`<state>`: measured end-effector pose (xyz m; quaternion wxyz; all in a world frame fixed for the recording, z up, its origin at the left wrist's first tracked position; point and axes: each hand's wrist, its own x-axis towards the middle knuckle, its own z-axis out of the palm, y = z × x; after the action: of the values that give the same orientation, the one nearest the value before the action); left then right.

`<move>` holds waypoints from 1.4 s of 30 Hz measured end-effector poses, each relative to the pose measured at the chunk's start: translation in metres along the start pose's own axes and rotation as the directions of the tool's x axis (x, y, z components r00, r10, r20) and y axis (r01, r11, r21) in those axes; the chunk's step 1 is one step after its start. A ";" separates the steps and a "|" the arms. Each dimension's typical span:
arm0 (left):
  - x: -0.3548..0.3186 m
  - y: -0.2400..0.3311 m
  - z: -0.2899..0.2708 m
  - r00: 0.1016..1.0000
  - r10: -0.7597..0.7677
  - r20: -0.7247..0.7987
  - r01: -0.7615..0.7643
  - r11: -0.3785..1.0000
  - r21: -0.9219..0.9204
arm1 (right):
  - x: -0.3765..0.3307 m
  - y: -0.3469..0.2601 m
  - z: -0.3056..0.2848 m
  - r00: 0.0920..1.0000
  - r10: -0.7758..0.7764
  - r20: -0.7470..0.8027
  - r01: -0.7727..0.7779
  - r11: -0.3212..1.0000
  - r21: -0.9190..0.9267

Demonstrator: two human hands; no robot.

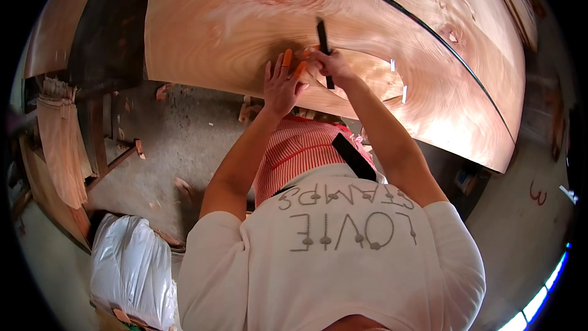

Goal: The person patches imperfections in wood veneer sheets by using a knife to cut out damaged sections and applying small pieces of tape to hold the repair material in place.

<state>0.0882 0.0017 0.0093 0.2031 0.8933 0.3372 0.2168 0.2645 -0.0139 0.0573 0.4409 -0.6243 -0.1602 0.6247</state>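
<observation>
A large sheet of wood veneer (pixel 208 30) with swirling grain lies in front of me. My left hand (pixel 282 89) rests on it near its front edge, fingers stretched out, with orange covers on some fingertips. My right hand (pixel 332 66) is closed around a black, flat, stick-like tool (pixel 323 35), held upright and slightly blurred; its exact kind is unclear. Close to the right hand, a paler curved piece of veneer (pixel 367 73) lies on the sheet. Small white tape strips (pixel 392 65) mark its right side.
A black cord-like line (pixel 404 9) curves across the veneer. Left of me, a bundle of veneer strips (pixel 58 141) hangs beside a wooden frame. A white plastic-wrapped bundle (pixel 131 270) stands at lower left. Wood scraps (pixel 182 185) lie on the concrete floor (pixel 162 165).
</observation>
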 end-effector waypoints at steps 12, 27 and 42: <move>0.001 0.000 -0.001 1.000 -0.025 -0.018 0.025 1.000 -0.006 | 0.005 -0.007 -0.001 0.979 0.004 0.204 -0.036 0.988 0.152; 0.006 0.001 -0.006 0.998 -0.061 0.023 0.060 0.998 0.036 | 0.006 0.001 -0.022 0.977 0.185 0.106 -0.117 0.882 -0.455; 0.012 0.009 -0.003 0.996 -0.089 0.011 0.088 0.994 0.072 | 0.026 0.009 -0.012 0.997 0.078 -0.010 -0.074 0.887 -0.455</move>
<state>0.0992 0.0042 0.0195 0.1830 0.8856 0.3825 0.1892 0.2762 -0.0039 0.0318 0.2571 -0.7133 -0.2794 0.5892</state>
